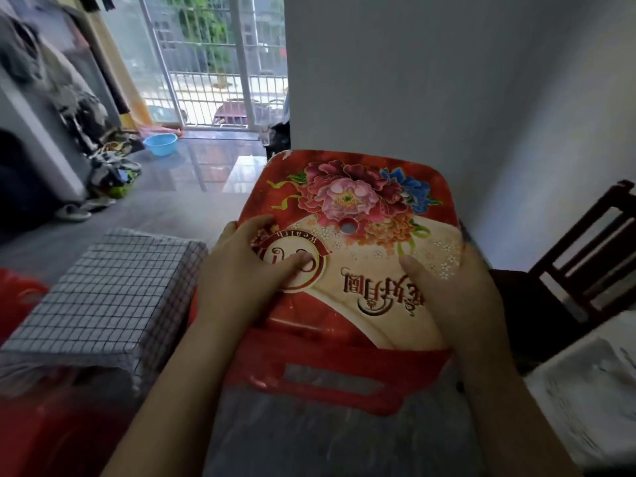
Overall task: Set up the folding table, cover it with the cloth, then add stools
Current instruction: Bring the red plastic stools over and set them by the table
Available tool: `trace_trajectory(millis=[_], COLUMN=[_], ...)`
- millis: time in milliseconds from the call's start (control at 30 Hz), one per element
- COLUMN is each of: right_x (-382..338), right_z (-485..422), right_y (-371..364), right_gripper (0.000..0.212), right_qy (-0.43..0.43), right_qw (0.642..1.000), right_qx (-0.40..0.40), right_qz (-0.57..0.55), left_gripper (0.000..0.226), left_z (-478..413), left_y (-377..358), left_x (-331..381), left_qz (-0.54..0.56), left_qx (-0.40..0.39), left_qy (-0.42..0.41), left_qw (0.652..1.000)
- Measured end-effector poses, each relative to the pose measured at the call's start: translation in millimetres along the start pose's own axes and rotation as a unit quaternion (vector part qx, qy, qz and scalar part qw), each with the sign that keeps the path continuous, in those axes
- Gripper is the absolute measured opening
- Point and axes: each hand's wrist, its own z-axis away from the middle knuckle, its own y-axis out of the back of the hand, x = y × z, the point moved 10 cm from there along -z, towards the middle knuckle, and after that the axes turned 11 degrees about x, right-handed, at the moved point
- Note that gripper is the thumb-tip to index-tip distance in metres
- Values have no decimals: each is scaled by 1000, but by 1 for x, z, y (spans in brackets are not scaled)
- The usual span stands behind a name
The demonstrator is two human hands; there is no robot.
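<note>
I hold a red plastic stool [358, 215] up in front of me, its flower-printed seat tilted toward the camera. My left hand [247, 270] grips the seat's left edge with the thumb lying across the print. My right hand [451, 287] grips the right edge in the same way. The stool's red sides and legs hang below the seat. To the left stands the low table under a grey checked cloth [103, 294]. More red plastic [20, 297] shows at the table's far left and beneath its near edge.
A dark wooden chair [581, 263] stands at the right by the white wall [430, 80]. A white surface [592, 390] fills the lower right. Clothes and shoes [110, 173] lie at the left, a blue basin [160, 143] near the barred balcony door.
</note>
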Motion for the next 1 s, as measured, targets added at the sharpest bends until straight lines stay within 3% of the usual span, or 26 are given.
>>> trace_trajectory(millis=[233,500,767,1000], right_x=[-13,-39,-48,-42], right_z=[-128,-270,-428,-568], right_y=[-136,-283,-376,-510], right_gripper=[62,63,62,79], right_qy=[5,36,43,73], right_qw=[996,993,995,988], right_qx=[-93,-111,-87,-133], right_qz=[2,-8,-34,1], left_gripper=[74,75,78,75], left_z=[-114,-288,-450,-565], left_y=[-61,-146,-255,-358], left_x=[-53,-98,-100,-155], left_qz=[-44,-58,-53,-54], left_qx=[51,61,55,66], left_qy=[59,69,54,117], left_qw=[996,994,996,990])
